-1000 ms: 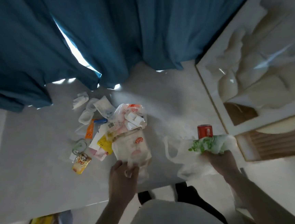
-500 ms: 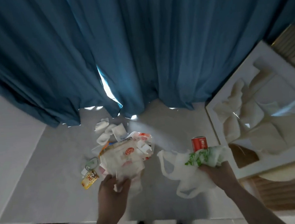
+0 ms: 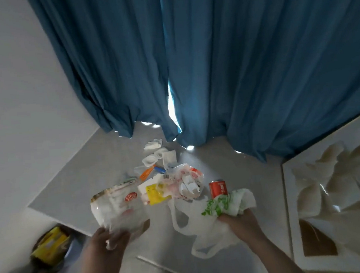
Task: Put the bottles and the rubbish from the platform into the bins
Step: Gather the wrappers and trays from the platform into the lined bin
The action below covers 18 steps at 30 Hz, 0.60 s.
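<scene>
One clear plastic bag (image 3: 118, 209) with a round red logo, its writing too blurred to read, is hanging above the grey platform (image 3: 239, 174), the left hand (image 3: 108, 240) pinching its lower edge. The right hand (image 3: 239, 220) is clutching one white carrier bag (image 3: 224, 204) with unreadable green print. One red can (image 3: 218, 188) is standing just behind it, beside the rubbish pile (image 3: 172, 180).

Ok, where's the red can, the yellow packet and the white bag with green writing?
red can (image 3: 218, 189): head view, on its red side wall.
yellow packet (image 3: 154, 194): head view, on its flat yellow face.
white bag with green writing (image 3: 225, 204): head view, on the bunched printed part above the right hand.
</scene>
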Available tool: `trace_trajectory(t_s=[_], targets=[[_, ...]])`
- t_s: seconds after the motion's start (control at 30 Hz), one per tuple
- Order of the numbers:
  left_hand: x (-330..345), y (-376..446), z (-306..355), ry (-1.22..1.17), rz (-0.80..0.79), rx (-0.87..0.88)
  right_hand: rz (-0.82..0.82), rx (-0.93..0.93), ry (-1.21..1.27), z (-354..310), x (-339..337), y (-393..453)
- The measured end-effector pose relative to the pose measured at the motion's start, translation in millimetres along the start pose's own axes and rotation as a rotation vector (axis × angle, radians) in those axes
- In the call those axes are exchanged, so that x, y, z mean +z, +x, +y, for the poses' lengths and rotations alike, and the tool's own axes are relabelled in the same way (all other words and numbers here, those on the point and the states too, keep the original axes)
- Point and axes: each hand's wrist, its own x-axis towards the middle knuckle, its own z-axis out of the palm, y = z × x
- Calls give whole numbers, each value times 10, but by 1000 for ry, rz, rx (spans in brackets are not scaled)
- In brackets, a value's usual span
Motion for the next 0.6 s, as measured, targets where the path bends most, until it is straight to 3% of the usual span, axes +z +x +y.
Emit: trace_trajectory(t_s=[0.6], targets=[[-2467, -816, -1916, -20, 223, -259, -242, -193, -81, -370, 2608, -1191]])
